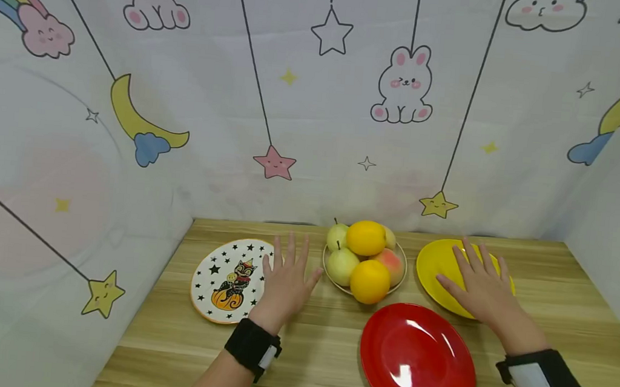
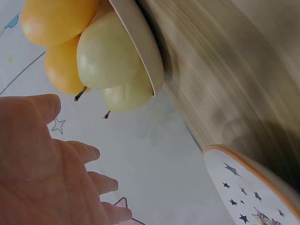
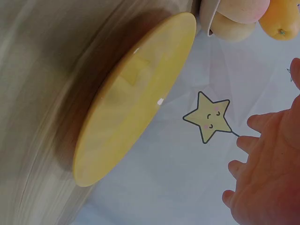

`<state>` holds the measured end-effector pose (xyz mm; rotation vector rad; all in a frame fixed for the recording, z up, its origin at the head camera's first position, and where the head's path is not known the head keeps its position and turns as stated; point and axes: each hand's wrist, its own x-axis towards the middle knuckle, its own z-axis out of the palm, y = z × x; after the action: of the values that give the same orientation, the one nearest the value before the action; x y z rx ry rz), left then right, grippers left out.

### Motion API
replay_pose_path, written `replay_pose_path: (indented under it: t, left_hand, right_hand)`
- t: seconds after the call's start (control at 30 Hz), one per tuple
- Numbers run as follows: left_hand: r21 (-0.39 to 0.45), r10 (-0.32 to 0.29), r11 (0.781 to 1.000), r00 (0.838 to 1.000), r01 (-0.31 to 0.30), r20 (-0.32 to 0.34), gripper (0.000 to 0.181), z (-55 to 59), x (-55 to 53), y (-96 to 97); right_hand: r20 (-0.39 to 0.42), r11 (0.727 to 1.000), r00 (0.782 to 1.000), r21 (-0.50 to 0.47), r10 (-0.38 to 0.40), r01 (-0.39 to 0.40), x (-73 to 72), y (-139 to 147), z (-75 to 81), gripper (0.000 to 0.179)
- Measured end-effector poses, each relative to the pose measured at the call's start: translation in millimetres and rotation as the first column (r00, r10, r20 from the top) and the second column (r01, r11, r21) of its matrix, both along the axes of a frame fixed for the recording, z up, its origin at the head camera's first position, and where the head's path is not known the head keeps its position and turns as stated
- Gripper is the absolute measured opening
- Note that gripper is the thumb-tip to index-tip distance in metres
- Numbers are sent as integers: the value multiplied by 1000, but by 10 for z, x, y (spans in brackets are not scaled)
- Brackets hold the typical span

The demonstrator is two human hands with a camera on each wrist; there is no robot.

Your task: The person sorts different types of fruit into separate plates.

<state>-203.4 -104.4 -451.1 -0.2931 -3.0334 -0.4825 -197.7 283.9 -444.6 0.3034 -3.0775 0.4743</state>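
My left hand [image 1: 286,283], fingers spread and straight, hovers between the white plate [image 1: 207,282] with a cat-and-pumpkin print and the bowl [image 1: 400,281] of fruit. That bowl holds green pears [image 1: 341,267], a peach [image 1: 390,265], a yellow lemon-shaped fruit [image 1: 366,238] and an orange [image 1: 370,282]. Above the yellow plate [image 1: 435,267] my right hand [image 1: 485,289] spreads its fingers with nothing in them. The right wrist view shows that hand raised apart from the yellow plate [image 3: 136,103]. A red plate [image 1: 417,360] lies in front of the bowl.
The wooden table [image 1: 318,364] has a printed cloth backdrop [image 1: 321,115] along its far edge and sides. Black wrist straps [image 1: 246,343] are worn on both arms.
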Motion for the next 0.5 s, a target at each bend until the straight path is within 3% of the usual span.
replay_pose_path:
  t: [0.2,0.33,0.5]
  left_hand:
    - [0,-35,999,999,35,-27,75,-157,296,-22]
    - [-38,-84,996,996,85,32,76,-234,499,-10]
    - [-31,-151,988,985,154,85,79,-236,722,38]
  right_hand:
    - [9,999,999,28,32,-32,275,128,-153,90]
    - [-32,996,997,57,66,-64,528,214,-262,88]
    - [-119,992,988,98,93,-82,806,293,-380,88]
